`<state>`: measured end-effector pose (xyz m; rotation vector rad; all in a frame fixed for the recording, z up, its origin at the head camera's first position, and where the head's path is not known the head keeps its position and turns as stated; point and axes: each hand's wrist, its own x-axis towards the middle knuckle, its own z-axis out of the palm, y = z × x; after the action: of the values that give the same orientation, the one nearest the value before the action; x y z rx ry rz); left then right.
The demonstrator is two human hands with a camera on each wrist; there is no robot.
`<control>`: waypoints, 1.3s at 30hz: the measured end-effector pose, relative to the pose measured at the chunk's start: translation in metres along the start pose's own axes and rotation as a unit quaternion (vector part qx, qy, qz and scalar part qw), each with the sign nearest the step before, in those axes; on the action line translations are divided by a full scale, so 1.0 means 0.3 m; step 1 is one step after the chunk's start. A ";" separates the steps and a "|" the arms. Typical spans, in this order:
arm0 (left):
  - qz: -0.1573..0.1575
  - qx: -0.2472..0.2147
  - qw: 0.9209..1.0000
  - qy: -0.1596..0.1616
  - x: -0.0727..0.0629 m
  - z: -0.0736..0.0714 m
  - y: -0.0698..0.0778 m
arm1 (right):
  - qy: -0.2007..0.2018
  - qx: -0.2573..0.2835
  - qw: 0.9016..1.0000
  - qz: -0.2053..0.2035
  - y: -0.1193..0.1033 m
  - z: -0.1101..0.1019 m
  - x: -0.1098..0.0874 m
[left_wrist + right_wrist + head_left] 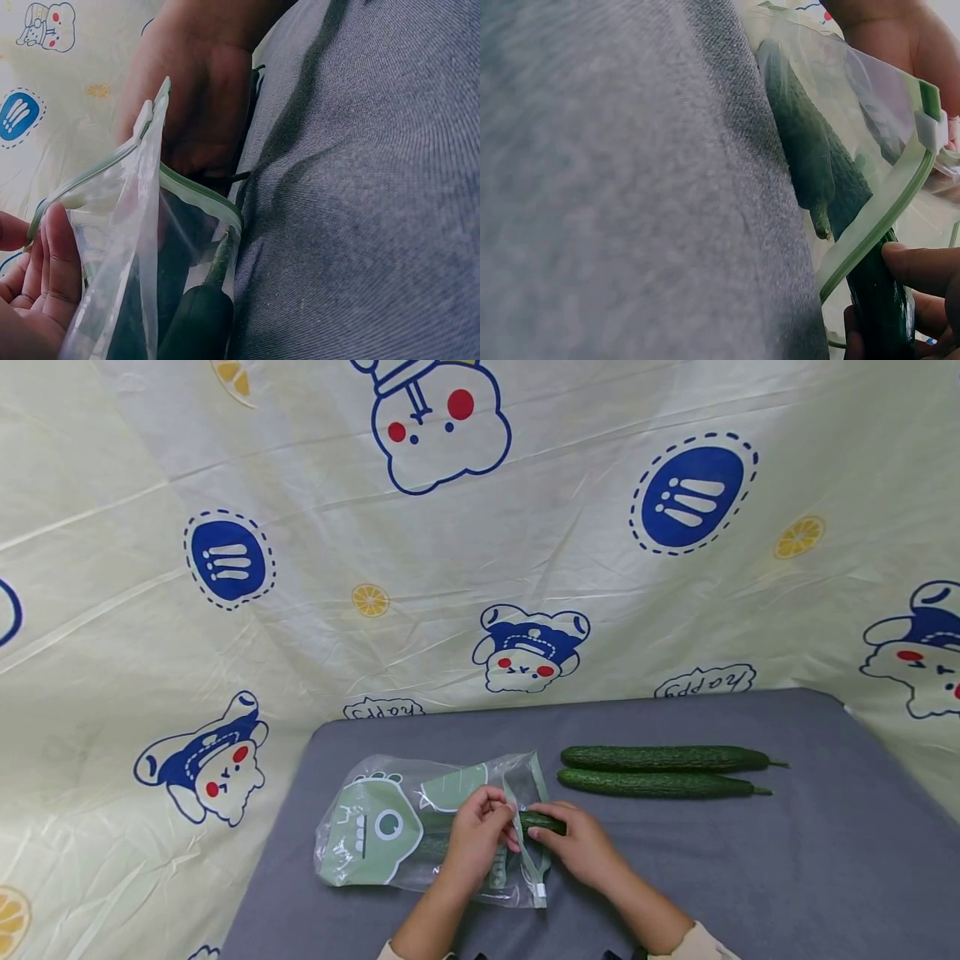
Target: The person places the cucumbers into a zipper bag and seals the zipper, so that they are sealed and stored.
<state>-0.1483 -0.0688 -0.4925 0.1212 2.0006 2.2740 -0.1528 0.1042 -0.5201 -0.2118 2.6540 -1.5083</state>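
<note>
A clear zip bag (372, 856) with a green cartoon print lies flat, its mouth toward the right. My left hand (476, 839) pinches the upper layer of the mouth between thumb and fingers, lifting it apart from the lower layer. My right hand (588, 850) grips the end of a cucumber (877, 300), whose far part runs through the mouth into the bag. Beside it, another cucumber (799, 142) lies wholly inside, its stem toward the mouth. The white slider (930, 131) sits at one end of the zip strip.
Two more cucumbers (663, 758) lie side by side behind my right hand, stems pointing right. Everything rests on a grey cloth-covered table (810, 860). A pale printed curtain (600, 568) hangs behind the table's far edge and along its sides.
</note>
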 end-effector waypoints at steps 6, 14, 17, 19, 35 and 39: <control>0.000 0.001 1.000 -0.002 -0.001 -0.002 -0.001 | -0.011 0.009 1.000 0.008 -0.014 0.013 0.016; -0.002 -0.002 1.000 -0.001 -0.001 -0.003 0.002 | -0.011 0.016 1.000 -0.003 -0.020 0.039 0.031; 0.000 -0.009 1.000 -0.001 0.001 -0.005 0.003 | -0.016 0.022 1.000 -0.012 -0.015 0.046 0.037; 0.002 -0.010 1.000 -0.001 0.001 -0.005 0.004 | -0.021 0.030 0.999 -0.016 -0.009 0.045 0.041; 0.000 -0.006 1.000 0.008 -0.002 -0.006 0.007 | -0.224 0.207 0.952 -0.025 0.042 -0.063 0.065; 0.000 -0.007 1.000 0.010 -0.001 -0.006 0.008 | -0.240 0.234 0.942 -0.022 0.057 -0.075 0.066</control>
<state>-0.1483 -0.0708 -0.4905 0.0985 1.9939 2.2986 -0.1768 0.1287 -0.5234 -0.5244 1.8773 -1.7698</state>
